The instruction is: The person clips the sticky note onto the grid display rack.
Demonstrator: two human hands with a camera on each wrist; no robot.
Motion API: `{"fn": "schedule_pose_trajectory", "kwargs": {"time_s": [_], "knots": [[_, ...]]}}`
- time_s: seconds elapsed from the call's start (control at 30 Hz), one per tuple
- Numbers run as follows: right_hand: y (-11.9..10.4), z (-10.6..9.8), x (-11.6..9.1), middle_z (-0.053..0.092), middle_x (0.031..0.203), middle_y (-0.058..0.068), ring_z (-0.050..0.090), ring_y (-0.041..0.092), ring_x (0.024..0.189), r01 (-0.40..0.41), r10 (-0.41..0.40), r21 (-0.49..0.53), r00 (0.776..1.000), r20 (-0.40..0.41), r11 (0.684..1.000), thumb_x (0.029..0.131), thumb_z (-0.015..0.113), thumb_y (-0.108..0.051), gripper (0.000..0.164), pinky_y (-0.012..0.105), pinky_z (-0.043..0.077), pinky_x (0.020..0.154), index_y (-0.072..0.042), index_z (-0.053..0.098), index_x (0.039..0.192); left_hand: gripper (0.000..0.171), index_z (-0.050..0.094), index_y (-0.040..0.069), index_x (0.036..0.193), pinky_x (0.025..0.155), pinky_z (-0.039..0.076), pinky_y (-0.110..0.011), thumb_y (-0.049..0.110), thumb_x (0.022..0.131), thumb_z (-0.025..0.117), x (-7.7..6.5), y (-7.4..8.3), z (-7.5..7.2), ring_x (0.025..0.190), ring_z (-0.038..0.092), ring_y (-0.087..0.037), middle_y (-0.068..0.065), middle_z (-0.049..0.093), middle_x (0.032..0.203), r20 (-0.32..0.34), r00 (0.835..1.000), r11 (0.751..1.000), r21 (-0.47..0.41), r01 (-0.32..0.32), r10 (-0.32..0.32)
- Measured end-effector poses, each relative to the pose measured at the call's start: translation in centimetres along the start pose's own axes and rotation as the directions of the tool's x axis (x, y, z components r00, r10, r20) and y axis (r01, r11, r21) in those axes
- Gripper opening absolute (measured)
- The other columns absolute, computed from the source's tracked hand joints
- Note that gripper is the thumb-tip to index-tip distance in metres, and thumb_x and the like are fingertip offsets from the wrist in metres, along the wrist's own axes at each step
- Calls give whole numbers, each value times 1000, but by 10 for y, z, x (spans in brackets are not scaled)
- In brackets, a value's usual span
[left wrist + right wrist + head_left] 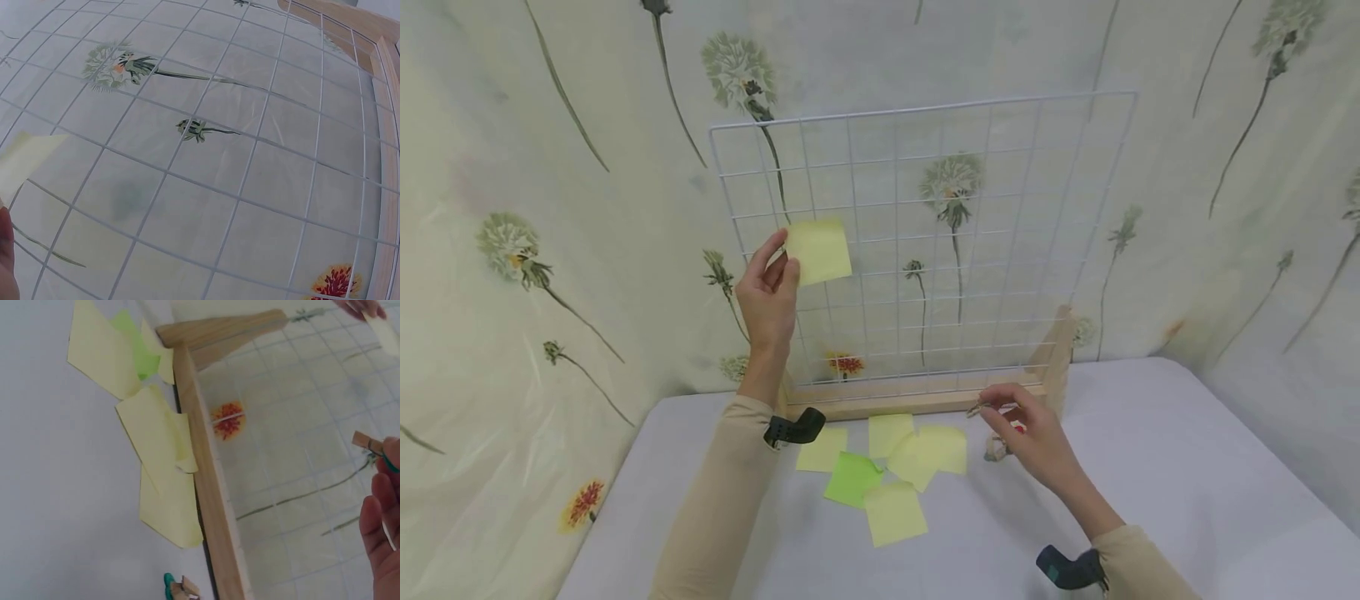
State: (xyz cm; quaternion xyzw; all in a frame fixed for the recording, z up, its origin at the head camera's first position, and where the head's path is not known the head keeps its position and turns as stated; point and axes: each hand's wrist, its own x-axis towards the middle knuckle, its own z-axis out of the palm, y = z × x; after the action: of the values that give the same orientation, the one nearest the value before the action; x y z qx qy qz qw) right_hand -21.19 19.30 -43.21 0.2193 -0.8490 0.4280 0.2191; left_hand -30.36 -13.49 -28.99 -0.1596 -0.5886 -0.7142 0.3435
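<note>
My left hand (767, 292) pinches a pale yellow sticky note (817, 252) by its left edge, in front of the left part of a white wire grid (925, 109). Low at the right, my right hand (1028, 432) holds a small wooden clothespin (367, 442) between thumb and fingers, a bit of green showing on it. Beneath that hand lie more small clothespins (182, 589) on the table, partly hidden in the head view. In the left wrist view only the fingertips and a corner of the note show.
The grid stands in a wooden base (917, 406) with a triangular side support (1058, 358). Several yellow sticky notes (897, 515) and a green one (854, 480) lie on the white table (1150, 467) before it. A flower-patterned curtain (625, 208) hangs behind.
</note>
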Motion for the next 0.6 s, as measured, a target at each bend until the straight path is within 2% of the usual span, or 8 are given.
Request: {"fn": "schedule_pose_trajectory", "kwargs": {"time_s": [0.27, 0.6], "knots": [[-13, -8, 24, 63, 105, -5, 54, -1, 97, 72, -72, 1, 997, 7, 997, 90, 63, -10, 23, 13, 48, 75, -15, 59, 112, 37, 59, 9, 126, 79, 53, -17, 0, 90, 58, 2, -1, 3, 107, 65, -19, -14, 61, 126, 3, 1000, 1000, -5, -7, 7], [-23, -11, 49, 64, 105, 0, 54, 1, 97, 137, -138, 44, 990, 9, 990, 89, 62, -6, 24, 14, 48, 75, -8, 60, 113, 38, 58, 10, 128, 78, 53, -17, 1, 91, 58, 1, -2, 4, 109, 64, -19, -10, 59, 129, 25, 999, 999, 27, -33, 32]]}}
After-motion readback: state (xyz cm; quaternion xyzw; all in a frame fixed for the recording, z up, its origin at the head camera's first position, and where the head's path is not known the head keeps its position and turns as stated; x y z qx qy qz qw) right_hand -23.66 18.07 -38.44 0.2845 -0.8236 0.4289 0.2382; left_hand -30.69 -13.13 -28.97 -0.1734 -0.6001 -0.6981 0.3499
